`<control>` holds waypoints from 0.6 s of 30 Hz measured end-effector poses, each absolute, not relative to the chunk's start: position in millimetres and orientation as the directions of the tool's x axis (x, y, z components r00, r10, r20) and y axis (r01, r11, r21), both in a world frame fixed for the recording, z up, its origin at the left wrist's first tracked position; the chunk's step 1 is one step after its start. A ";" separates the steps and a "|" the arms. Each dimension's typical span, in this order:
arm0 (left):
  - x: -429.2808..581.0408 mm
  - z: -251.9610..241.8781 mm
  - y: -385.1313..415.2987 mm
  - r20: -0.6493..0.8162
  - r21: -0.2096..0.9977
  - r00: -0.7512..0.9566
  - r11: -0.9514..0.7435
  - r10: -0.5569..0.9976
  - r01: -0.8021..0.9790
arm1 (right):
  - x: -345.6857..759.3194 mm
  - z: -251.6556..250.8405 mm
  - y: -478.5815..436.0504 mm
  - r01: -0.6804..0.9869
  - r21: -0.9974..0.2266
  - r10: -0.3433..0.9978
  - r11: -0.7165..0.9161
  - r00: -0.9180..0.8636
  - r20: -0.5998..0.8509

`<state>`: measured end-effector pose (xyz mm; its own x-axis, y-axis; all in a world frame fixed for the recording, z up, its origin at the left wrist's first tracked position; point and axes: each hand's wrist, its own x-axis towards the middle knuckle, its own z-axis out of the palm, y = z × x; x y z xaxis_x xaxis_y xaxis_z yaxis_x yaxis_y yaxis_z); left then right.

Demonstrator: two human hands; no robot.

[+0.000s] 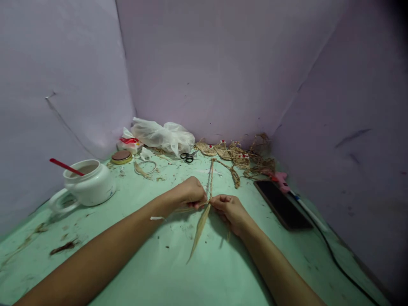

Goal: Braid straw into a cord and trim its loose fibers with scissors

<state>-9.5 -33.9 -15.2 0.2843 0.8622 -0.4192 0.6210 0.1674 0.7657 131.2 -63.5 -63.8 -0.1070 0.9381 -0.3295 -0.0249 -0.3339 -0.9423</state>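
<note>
A thin braid of dried plant fibre (211,180) runs from the far part of the table toward me and ends between my hands. My left hand (191,193) is closed at the braid's near end, with a pale strand trailing under the wrist. From the other side my right hand (230,210) pinches the fibre at the same spot. A loose flat strip of dried leaf (200,231) hangs toward me from that junction. Past the braid's far end, a thicker knotted braid (235,176) bends off to the right.
A white mug (91,187) with a red stick stands left. Behind are a round tin (121,157), a plastic bag (165,135), scissors (188,157) and woven fibre pieces (223,151). At right lie a phone (283,206), a pink glue gun (281,182) and its cord.
</note>
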 end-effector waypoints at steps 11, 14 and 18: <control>1.2 -26.0 -50.2 -0.358 0.623 0.271 0.012 0.893 0.782 | 126.4 -59.5 -64.4 -0.066 -0.943 0.945 -0.328 -0.034 -0.326; 13.6 -29.8 -70.4 -0.204 0.576 0.221 -0.066 0.954 0.815 | 125.0 -62.0 -64.8 -0.093 -0.940 0.944 -0.330 -0.011 -0.330; 12.1 -19.3 -71.6 -0.156 0.596 0.306 -0.158 0.939 0.787 | 124.8 -63.8 -64.1 -0.128 -0.932 0.941 -0.338 -0.048 -0.334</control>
